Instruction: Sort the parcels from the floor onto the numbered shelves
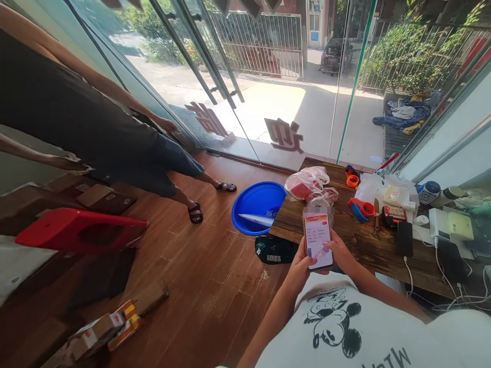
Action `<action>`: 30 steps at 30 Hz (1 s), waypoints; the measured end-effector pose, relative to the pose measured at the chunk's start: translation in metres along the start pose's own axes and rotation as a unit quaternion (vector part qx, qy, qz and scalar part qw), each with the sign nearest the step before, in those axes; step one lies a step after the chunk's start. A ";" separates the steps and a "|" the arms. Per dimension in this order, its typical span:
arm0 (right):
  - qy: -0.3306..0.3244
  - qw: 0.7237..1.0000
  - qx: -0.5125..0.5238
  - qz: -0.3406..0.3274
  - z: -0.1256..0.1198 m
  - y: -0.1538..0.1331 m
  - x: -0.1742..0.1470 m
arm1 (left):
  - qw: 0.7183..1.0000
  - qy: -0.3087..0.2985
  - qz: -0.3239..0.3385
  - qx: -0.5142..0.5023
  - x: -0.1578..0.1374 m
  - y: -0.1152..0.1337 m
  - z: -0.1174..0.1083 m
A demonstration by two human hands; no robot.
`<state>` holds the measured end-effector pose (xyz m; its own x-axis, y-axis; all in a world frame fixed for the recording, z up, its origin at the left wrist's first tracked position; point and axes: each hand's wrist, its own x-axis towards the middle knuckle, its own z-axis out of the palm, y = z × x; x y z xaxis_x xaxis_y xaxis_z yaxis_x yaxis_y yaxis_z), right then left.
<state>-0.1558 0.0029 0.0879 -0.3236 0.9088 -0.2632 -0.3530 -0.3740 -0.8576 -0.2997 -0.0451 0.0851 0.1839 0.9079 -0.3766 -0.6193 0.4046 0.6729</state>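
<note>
From my distant seat I see both bare hands at one rectangular smartphone with a bright white and orange screen [317, 241], which is held in front of the white printed shirt [333, 327], at the near edge of the dark brown wooden table [286, 220]. The left hand [301, 263] is curled around the lower left side, with its thumb over the bottom of the screen. The right hand [340, 251] closes around the right side, and its thumb bends over the glass; whether this tip presses, I cannot tell. The other fingers are mostly hidden behind the phone.

Just beyond it, on the table, lies a thin translucent plastic bag with something red inside [307, 183]. Left of the table, a round blue plastic basin [255, 196] stands on the floor.
</note>
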 end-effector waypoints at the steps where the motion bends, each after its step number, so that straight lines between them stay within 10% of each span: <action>1: 0.019 1.000 0.011 0.003 0.002 -0.001 0.002 | 1.000 -0.008 0.001 0.002 0.000 -0.002 -0.003; 13: 0.103 0.988 -0.054 -0.105 0.010 0.000 0.000 | 0.996 -0.085 -0.015 -0.007 -0.006 0.005 -0.006; 20: 0.058 0.887 -0.290 -0.354 -0.002 0.021 -0.022 | 0.997 -0.067 0.003 -0.028 -0.007 0.014 0.001; 30: 0.017 0.829 -0.370 -0.419 -0.002 0.017 -0.021 | 0.998 -0.030 0.027 -0.041 -0.011 0.018 0.006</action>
<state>-0.1531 -0.0219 0.0783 -0.2081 0.8020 0.5599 0.1966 0.5950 -0.7793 -0.3079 -0.0470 0.1055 0.1923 0.9339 -0.3013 -0.6891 0.3471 0.6361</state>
